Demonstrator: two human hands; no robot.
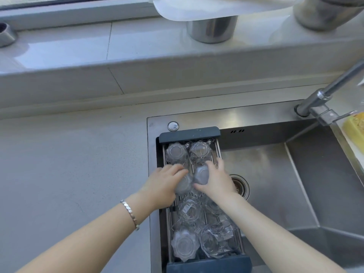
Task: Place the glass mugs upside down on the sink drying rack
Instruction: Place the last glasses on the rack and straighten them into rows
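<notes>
A dark-framed drying rack (189,133) spans the left part of the steel sink. Two glass mugs stand upside down at its far end, one on the left (175,153) and one on the right (200,151). My left hand (162,186) grips a glass mug (184,185) over the rack's middle, its base facing up. My right hand (217,179) holds another glass mug (201,174) beside it, also base up. Several more glass mugs (189,210) fill the near half of the rack; some lie tilted.
The sink basin (275,184) opens to the right, with its drain (240,186) just past my right hand. A faucet (323,95) reaches in from the far right. A yellow sponge (354,125) lies at the right edge. Grey countertop (69,164) extends left.
</notes>
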